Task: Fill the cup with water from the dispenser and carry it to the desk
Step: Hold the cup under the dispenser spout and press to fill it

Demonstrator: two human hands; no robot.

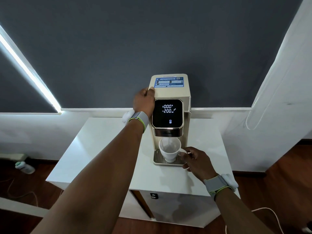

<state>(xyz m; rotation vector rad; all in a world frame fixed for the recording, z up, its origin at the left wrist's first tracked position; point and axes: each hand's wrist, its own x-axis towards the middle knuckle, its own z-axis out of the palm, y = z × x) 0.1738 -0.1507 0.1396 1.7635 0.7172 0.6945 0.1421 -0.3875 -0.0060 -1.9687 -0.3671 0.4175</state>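
Seen from a camera on the head, looking down along both bare arms, a cream water dispenser (170, 105) stands on a white cabinet (101, 149) against a dark grey wall. Its black screen (167, 113) glows with white numbers.

Under the spout, on the ribbed metal drip tray (157, 157), stands a white cup (169, 149). It is upright, its open mouth facing the camera, with a thin stream of water falling into it. How full it is cannot be judged from this angle, though the inside looks mostly pale and low.

The cup's handle sticks out to the right, toward the right hand (196, 159), which is clearly the nearer one. That hand reaches in from the lower right, thumb and curled fingers closed on the handle. The cup lies just left of and slightly beyond the knuckles, so a lift would go straight up and back toward the body.

Higher up, the left hand (144, 100) rests on the dispenser's upper left edge, fingers bent over the rim of its top, well apart from the cup. Both wrists wear grey bands with green trim.

On the wooden floor at the left lies a pale bottle (25, 167).
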